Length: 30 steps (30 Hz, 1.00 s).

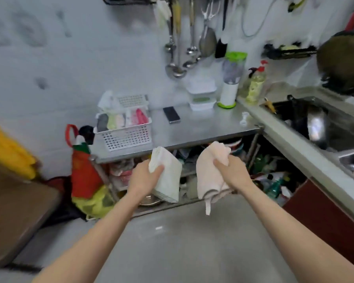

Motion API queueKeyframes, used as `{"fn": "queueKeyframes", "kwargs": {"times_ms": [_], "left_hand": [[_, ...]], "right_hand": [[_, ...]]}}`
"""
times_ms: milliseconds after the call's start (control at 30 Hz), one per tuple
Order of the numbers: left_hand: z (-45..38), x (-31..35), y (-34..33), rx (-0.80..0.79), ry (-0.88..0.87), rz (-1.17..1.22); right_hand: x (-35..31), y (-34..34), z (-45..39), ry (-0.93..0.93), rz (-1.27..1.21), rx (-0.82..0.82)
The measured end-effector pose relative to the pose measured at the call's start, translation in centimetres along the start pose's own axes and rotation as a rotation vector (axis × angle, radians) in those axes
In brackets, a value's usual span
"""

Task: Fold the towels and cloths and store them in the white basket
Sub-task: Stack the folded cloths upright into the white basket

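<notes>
Head view, both of my arms extended over the grey floor (pixel 182 242) toward a steel bench (pixel 202 127). My left hand (pixel 145 176) grips a white folded cloth (pixel 168 180), thumb across its upper edge, the stack held tilted in the air in front of the bench's front edge. My right hand (pixel 231 172) holds a pale pink towel (pixel 211 170), fingers curled round its bunched upper part; the rest hangs loose below the hand, and a narrow loop or tag dangles from its lower corner. The 2 textiles are near each other but apart, and neither touches the bench.

The white basket (pixel 127 135), perforated on its sides, stands on the left end of the bench, beyond and above my left hand. It already carries upright folded cloths (pixel 121 119) in grey, pale yellow-green, white and pink, set side by side. A smaller white perforated tray (pixel 133 100) leans behind it against the wall.

Also on the bench: a dark phone (pixel 171 115) lying flat to the right of the basket, stacked clear containers (pixel 201 94), and a blender with a green lid (pixel 232 78). Ladles and spoons (pixel 178 48) hang on the wall above. A sink (pixel 315 123) sits at right, and a red and yellow bag (pixel 84 176) hangs at the bench's left end. The shelf under the bench is crowded; its contents are too blurred to name.
</notes>
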<state>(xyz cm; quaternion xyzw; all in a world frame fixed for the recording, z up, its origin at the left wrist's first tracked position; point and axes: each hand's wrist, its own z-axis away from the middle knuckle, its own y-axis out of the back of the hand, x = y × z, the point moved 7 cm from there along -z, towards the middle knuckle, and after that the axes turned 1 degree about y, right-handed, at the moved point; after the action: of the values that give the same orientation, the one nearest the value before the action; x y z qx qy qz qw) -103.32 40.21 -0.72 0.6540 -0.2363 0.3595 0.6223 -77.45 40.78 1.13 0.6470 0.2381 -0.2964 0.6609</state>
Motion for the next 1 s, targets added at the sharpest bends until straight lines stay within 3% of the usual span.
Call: {"fn": "queueKeyframes", "kwargs": {"times_ms": [167,333,633,1000], "left_hand": [[-2.4,-8.0,11.9,0.142,0.125,0.022],[-7.6,-13.2,18.6,0.274,0.161,0.118],[-25.3,-14.6,26.0,0.391,0.138,0.082],[-45.1,-14.7,29.0,0.335,0.064,0.095]], "right_hand": [[-12.5,-8.7,-3.5,0.136,-0.051,-0.067],[-19.6,-14.1,-9.2,0.200,-0.131,-0.078],[-29.7,-17.7,-26.3,0.241,-0.211,0.016],[-37.1,-22.6,-44.0,0.156,-0.045,0.062]]}}
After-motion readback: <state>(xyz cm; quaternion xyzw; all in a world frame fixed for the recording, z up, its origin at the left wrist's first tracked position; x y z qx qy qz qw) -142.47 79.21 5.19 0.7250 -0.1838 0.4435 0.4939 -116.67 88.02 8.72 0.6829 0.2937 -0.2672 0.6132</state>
